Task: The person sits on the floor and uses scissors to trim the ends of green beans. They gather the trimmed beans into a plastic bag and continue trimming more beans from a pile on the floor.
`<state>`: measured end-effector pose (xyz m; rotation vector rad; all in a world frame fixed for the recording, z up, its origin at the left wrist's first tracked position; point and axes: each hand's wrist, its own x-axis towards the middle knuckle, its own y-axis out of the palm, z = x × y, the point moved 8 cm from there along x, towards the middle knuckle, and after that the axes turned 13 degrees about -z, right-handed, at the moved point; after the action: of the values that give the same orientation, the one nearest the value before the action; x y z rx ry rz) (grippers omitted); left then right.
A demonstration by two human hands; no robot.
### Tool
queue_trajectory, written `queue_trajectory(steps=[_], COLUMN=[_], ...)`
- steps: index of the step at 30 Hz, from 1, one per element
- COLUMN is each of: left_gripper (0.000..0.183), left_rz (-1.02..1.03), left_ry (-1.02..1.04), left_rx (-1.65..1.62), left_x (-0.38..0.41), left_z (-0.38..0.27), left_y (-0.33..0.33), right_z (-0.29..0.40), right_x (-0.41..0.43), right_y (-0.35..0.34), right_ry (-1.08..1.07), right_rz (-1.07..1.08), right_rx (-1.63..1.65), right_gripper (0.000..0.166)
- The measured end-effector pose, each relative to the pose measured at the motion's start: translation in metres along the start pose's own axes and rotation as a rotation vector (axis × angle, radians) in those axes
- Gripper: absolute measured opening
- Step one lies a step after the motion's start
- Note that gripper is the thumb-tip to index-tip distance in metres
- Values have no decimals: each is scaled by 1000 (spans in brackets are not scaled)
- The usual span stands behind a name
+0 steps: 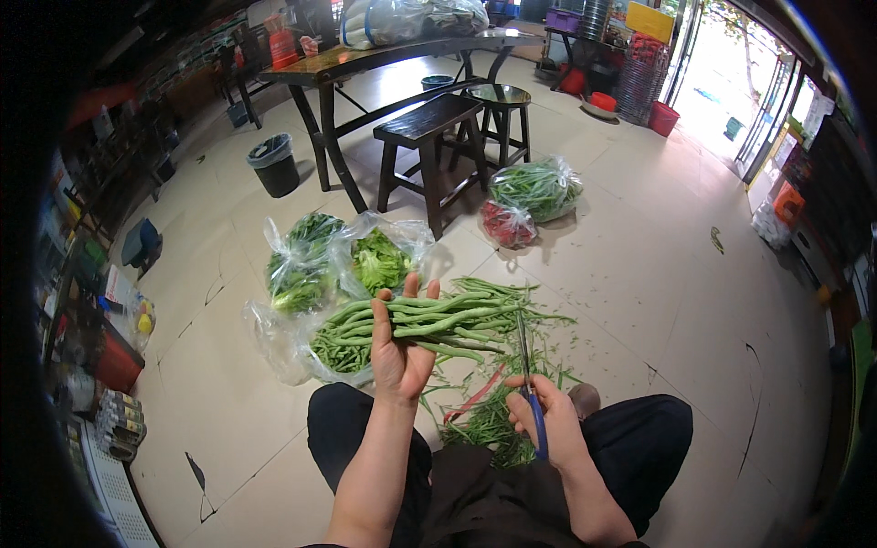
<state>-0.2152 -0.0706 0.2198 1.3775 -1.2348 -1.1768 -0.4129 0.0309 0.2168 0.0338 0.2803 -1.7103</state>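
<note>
A bundle of long green beans [452, 316] lies across the palm of my left hand [404, 356], the thumb bent over it. My right hand [551, 414] grips blue-handled scissors [539, 425], whose blades point up to the right-hand ends of the beans. Just left of the bundle, a clear plastic bag [274, 342] on the floor holds short cut bean pieces [340, 356]. Below, between my legs, is a heap of green trimmings [490, 435] with a red strip [473, 397] on it. More loose long beans [479, 284] lie beyond my left hand.
Bags of leafy greens [301, 264] and lettuce [379, 260] sit ahead. Farther right are bagged green vegetables [538, 188] and a bag of red produce [508, 225]. A wooden stool [429, 123], a table [384, 60] and a lined bin [274, 168] stand behind. Scraps litter the tiled floor [637, 274].
</note>
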Motion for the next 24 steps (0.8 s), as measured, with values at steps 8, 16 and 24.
queue_trajectory(steps=[8,16,24], left_gripper=[21,25,25], left_rz=[-20,-140,-191], left_ry=[-32,-203,-294], left_rx=[-49,-144,-140], left_x=[3,10,10], left_z=[2,12,21], left_y=[-6,-25,-34], right_z=[6,8,22], right_x=[-8,6,16], right_y=[2,-12,-18], right_ry=[46,-163,-248], right_rz=[-25,-61,-119], right_rx=[39,-204,-269], right_gripper=[27,35,33])
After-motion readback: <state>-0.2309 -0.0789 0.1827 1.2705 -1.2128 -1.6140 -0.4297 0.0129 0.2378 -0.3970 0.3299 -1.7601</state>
